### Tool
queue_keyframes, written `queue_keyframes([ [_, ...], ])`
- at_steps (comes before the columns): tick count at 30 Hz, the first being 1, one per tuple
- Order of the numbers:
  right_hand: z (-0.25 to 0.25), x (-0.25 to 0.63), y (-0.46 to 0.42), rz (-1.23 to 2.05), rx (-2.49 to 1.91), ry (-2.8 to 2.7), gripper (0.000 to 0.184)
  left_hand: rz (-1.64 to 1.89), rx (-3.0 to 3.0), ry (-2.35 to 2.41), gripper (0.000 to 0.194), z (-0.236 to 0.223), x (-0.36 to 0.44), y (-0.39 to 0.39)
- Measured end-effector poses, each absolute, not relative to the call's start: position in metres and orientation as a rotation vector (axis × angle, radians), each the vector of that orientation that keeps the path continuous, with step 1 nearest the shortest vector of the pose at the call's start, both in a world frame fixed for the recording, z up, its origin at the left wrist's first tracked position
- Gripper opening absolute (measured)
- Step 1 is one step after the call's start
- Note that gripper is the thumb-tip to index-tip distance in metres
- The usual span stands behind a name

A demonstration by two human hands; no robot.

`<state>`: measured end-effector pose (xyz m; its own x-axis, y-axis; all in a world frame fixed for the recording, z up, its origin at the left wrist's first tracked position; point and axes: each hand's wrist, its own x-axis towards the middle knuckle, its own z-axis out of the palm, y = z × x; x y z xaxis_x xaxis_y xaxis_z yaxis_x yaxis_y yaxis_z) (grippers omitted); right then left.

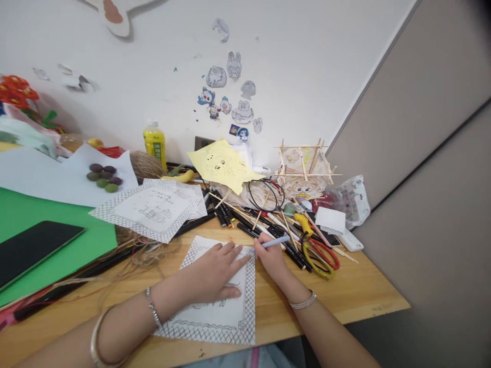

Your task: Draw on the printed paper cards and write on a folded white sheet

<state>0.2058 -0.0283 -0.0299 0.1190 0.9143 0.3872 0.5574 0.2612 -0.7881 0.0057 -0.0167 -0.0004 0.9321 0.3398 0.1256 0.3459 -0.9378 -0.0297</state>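
Note:
A white printed sheet with a patterned border lies on the wooden desk in front of me. My left hand lies flat on it, fingers spread, pressing it down. My right hand is closed around a light blue pen whose tip meets the sheet's upper right corner. Just beyond my right hand lies a heap of black markers and thin wooden sticks.
Scissors with red and yellow handles lie right of my right hand. More printed sheets, a yellow drawing, a stick frame, a yellow bottle, green paper and a black phone crowd the desk.

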Motion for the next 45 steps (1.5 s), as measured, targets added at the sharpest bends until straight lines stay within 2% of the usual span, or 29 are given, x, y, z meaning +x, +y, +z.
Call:
queue_keyframes([
  [11,-0.0301,0.2035,-0.0291,0.519,-1.384,-1.601,0.029,-0.139,-3.032,-0.554,0.065,0.0007,0.0046,-0.0179],
  [37,-0.0334,0.2105,-0.0247,0.350,-1.478,-1.530,0.029,-0.150,-3.018,-0.547,0.064,-0.0032,0.0050,-0.0154],
  [45,-0.0298,0.2055,-0.0298,0.456,-1.377,-1.669,0.031,-0.117,-3.020,-0.561,0.065,-0.0026,0.0050,-0.0164],
])
